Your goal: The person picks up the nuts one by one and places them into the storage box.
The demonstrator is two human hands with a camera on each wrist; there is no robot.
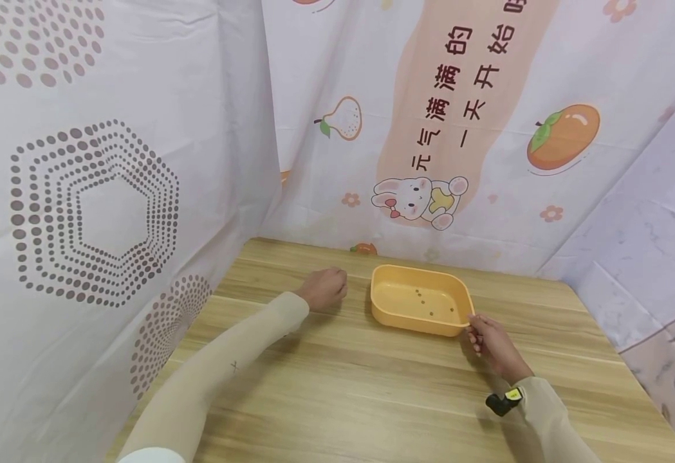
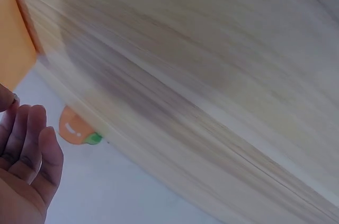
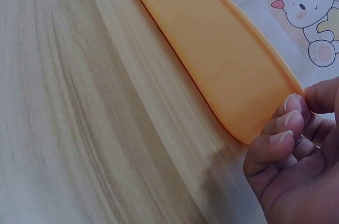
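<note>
A shallow orange-yellow plastic tray (image 1: pixel 421 323) with rounded corners sits toward the back of the table. Several tiny dark bits (image 1: pixel 423 302) are scattered over its floor. My right hand (image 1: pixel 492 344) pinches the rim at the tray's near right corner, thumb over the edge and fingers curled below, as the right wrist view shows up close. To the left of the tray, apart from it, my left hand (image 1: pixel 324 289) hovers with its fingers bent. In the left wrist view its thumb meets the fingers around a tiny greyish spot; I cannot tell whether that is a held bit or a nail.
The wood-grain table (image 1: pixel 337 399) ends at a printed curtain (image 1: pixel 325 193) with a rabbit, fruit and lettering. Another patterned curtain (image 1: pixel 198 161) hangs along the left side, and a pale marbled one (image 1: pixel 650 225) stands to the right. A black strap piece (image 1: pixel 504 402) is at the right wrist.
</note>
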